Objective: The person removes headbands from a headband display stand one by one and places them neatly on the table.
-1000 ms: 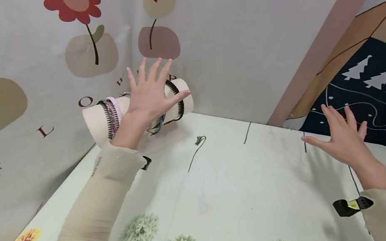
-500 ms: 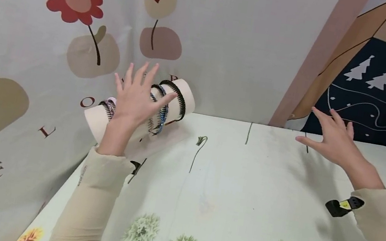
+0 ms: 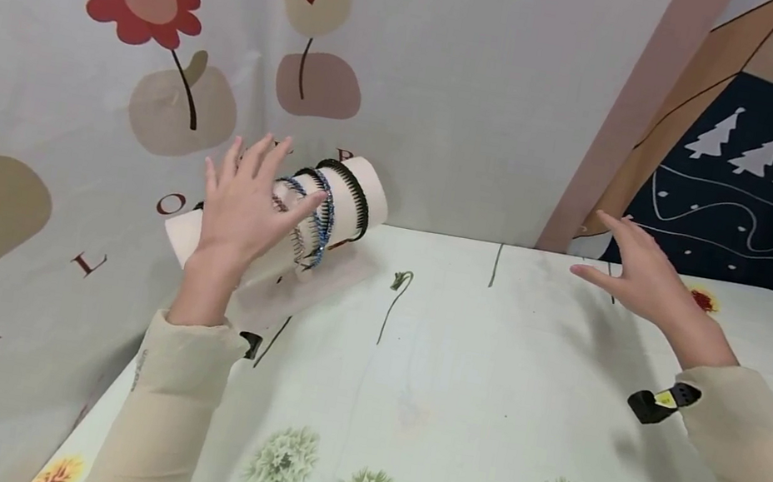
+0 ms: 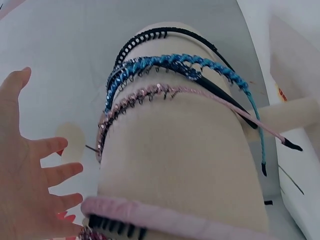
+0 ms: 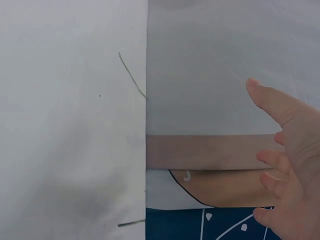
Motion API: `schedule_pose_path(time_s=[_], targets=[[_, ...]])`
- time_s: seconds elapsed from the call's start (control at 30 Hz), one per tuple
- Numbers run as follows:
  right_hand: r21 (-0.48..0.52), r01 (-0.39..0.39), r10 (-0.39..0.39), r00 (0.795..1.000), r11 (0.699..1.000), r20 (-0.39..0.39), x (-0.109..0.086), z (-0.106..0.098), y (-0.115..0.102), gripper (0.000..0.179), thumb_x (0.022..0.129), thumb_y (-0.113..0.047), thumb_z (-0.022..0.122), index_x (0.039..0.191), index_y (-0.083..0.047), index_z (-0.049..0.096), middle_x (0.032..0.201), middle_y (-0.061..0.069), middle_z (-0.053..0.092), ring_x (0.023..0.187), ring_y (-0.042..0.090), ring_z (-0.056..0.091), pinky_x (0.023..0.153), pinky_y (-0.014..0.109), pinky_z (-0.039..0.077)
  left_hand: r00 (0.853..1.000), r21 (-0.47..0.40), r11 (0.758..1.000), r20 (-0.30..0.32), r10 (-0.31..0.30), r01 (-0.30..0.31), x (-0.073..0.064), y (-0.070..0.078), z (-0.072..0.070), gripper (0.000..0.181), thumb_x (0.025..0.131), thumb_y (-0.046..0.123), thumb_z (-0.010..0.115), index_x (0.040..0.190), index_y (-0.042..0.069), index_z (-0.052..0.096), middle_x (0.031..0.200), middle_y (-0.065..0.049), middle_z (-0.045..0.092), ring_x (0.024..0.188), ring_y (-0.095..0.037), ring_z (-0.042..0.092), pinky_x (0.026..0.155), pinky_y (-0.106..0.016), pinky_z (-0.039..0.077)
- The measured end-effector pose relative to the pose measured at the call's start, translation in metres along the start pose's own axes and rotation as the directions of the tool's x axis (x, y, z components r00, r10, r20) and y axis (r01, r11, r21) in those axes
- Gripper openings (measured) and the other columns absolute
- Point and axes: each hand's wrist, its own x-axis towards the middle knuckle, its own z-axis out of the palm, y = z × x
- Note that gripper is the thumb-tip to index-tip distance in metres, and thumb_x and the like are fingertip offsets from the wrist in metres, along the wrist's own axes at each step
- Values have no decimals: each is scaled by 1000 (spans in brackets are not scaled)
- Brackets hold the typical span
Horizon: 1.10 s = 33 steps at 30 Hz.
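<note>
A cream cylindrical headband holder [image 3: 375, 182] lies at the back left of the table, several headbands looped round it. My left hand [image 3: 240, 205] hovers over its near left part with fingers spread, holding nothing and hiding that part in the head view. The left wrist view shows a black headband [image 4: 192, 33] at the top, blue braided headbands [image 4: 220, 66] below it, and a pink beaded headband [image 4: 145, 93]. A padded pale pink headband [image 4: 150, 209] sits lowest. My right hand [image 3: 647, 270] hangs above the table's back right, fingers extended, with nothing in it.
The white table cover [image 3: 442, 418] has printed flowers. A grey-white curtain [image 3: 484, 105] with flower prints rises along the left and back. At the right hangs a dark blue cloth [image 3: 762, 216] with white trees.
My left hand has shifted left and a little nearer, uncovering blue and black headbands on the right part of the holder. My right hand has moved left. The holder stays in place.
</note>
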Motion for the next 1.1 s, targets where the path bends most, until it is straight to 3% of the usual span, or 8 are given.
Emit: schedule_pose_path(time_s=[0.4, 0.87, 1.1], targets=[[65, 33, -34, 999, 997, 5, 2, 15, -11, 95, 92, -44, 69, 161, -12, 12, 165, 22, 18, 150, 48, 16, 113, 73, 22, 999, 12, 1000, -38, -9, 9, -13, -19, -3, 85, 90, 71, 46, 158, 23, 28, 167, -7, 22, 155, -38, 10, 121, -67, 3], [90, 33, -35, 999, 995, 20, 5, 28, -15, 92, 91, -44, 69, 161, -17, 15, 164, 22, 20, 146, 49, 23, 108, 74, 28, 992, -39, 999, -121, -31, 27, -29, -40, -3, 75, 92, 60, 52, 153, 19, 38, 163, -6, 32, 154, -33, 18, 123, -62, 9], [113, 28, -32, 999, 993, 39, 5, 32, -18, 91, 93, -43, 67, 161, -16, 13, 165, 21, 17, 148, 49, 21, 111, 73, 25, 985, -64, 997, -168, -41, 30, -35, -47, 0, 71, 92, 56, 53, 151, 18, 42, 161, -8, 35, 152, -34, 23, 124, -59, 11]])
